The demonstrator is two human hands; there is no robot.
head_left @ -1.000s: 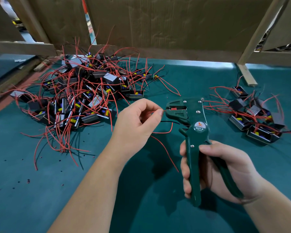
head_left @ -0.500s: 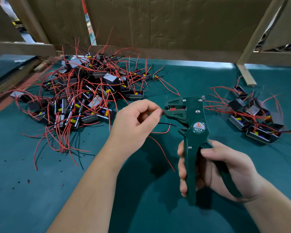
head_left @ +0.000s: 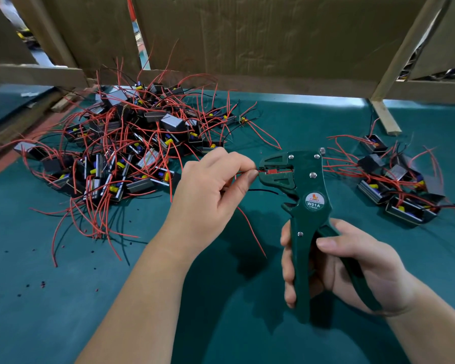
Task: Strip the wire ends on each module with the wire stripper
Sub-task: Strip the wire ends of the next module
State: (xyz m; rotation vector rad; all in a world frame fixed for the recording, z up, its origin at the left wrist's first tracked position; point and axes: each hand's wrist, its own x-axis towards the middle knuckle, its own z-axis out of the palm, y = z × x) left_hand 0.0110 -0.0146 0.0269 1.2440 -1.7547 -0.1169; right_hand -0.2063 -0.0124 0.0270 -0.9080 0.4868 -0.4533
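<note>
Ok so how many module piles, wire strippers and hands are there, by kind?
Piles of modules: 2, big left pile and small right pile
Wire stripper: 1
Hands: 2, left hand and right hand
Total: 5

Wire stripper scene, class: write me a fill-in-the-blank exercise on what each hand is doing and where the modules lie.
1. The green wire stripper is gripped by the ____ hand.
2. The left hand pinches a ____ wire at the stripper's head.
3. The larger pile of modules lies on the person's ____ side.
4. The table cover is ____ in colour.

Missing words: right; red; left; green
</note>
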